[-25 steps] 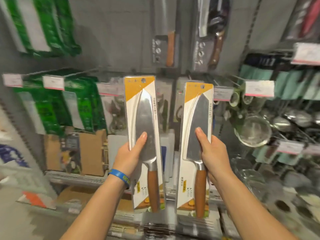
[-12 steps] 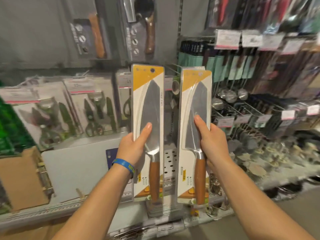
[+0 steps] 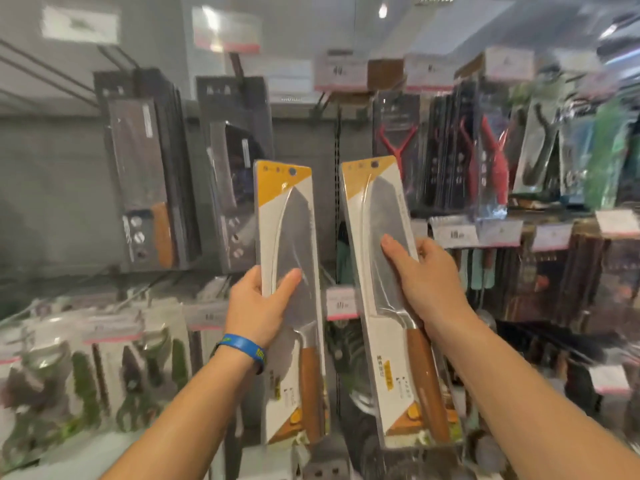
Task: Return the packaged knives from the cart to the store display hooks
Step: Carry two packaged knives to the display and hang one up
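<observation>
Left hand (image 3: 258, 306): grasping left knife pack (image 3: 287, 209), upright, centre of frame.
Right hand (image 3: 426, 282): grasping right knife pack (image 3: 384, 209), tilted, right of centre.
Hung: neither; both clear of display.
Remaining, by judgement: locating hooks, hanging both.

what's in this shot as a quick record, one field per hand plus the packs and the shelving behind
left hand: grips the left knife pack at blade height, thumb on the front
right hand: grips the right knife pack, thumb on the front
pack pose: both held up, handles down; right one tilted, top leaning left
hang holes: at each pack's yellow top; neither on a hook yet
wrist: blue wristband on left
behind: dark boxed knives upper left, red peelers upper right, scissors lower left
</observation>
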A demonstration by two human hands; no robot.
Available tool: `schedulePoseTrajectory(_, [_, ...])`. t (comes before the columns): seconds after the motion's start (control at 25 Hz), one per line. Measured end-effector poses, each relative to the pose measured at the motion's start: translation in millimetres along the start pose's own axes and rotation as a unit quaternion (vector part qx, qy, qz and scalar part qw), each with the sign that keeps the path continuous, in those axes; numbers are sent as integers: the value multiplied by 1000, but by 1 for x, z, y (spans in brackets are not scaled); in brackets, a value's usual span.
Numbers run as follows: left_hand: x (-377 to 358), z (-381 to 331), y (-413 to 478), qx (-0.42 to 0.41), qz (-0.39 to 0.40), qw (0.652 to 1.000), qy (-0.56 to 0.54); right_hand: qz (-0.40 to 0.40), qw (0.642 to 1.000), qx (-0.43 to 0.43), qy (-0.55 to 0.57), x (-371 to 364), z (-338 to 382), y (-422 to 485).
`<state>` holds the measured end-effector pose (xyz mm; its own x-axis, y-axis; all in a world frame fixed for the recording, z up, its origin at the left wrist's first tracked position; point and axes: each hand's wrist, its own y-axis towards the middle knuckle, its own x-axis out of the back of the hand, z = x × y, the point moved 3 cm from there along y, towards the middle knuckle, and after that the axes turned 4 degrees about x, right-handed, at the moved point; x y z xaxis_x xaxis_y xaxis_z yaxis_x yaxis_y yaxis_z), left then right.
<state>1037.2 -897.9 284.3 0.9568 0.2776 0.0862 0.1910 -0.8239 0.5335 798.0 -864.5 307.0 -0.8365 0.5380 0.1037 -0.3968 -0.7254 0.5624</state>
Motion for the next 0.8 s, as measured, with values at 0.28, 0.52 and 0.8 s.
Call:
schedulePoseTrajectory(0.28, [-37,-36,65,25,-90,996,-17,27,995,67,-69,6,25,88])
schedulePoseTrajectory(0.52, [-36,-62,95,44,-118,992,22,60,988,104,-96,-4,43,135])
schedulePoseTrajectory(0.8, [-35,-68,119,14,-104,993,48,52,988,114,-87,-13,55,157])
